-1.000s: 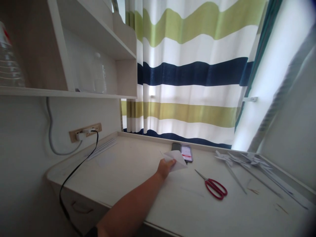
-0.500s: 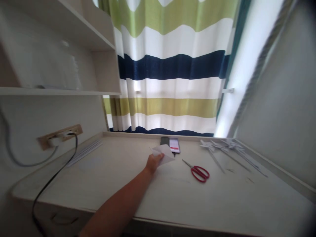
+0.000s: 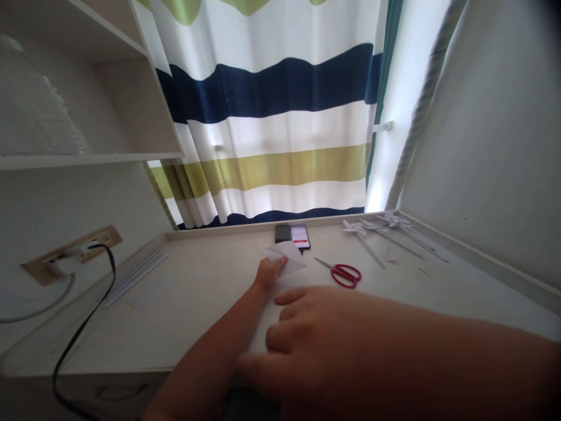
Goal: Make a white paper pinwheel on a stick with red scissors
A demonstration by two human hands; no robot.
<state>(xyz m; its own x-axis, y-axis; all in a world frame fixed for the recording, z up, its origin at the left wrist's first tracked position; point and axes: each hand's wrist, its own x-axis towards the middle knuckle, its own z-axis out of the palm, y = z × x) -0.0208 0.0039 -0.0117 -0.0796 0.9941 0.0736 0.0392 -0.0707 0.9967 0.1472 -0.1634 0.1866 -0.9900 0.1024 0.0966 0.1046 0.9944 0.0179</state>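
Note:
My left hand (image 3: 268, 273) reaches out over the desk, its thumb and fingers closed on a folded sheet of white paper (image 3: 291, 261). The paper's pointed corner faces right, just in front of a phone. My right hand (image 3: 302, 333) is close to the camera, extended across the lower middle. Its fingers are loosely bent and apart, and I see nothing in them; the thumb is blurred. Red-handled scissors (image 3: 348, 275) lie on the desk right of the paper, beyond the right hand, blades pointing left.
White paper pinwheels (image 3: 363, 229) on sticks lie at the back right beside small scraps (image 3: 393, 261). A phone with a lit screen (image 3: 300, 237) lies at the back middle. White paper strips (image 3: 138, 275) rest at left. A black cable (image 3: 87, 321) hangs from the wall socket over the desk edge.
My right hand has come into view from the right. The camera view has shifted and tilted. My left hand still holds the paper near the phone.

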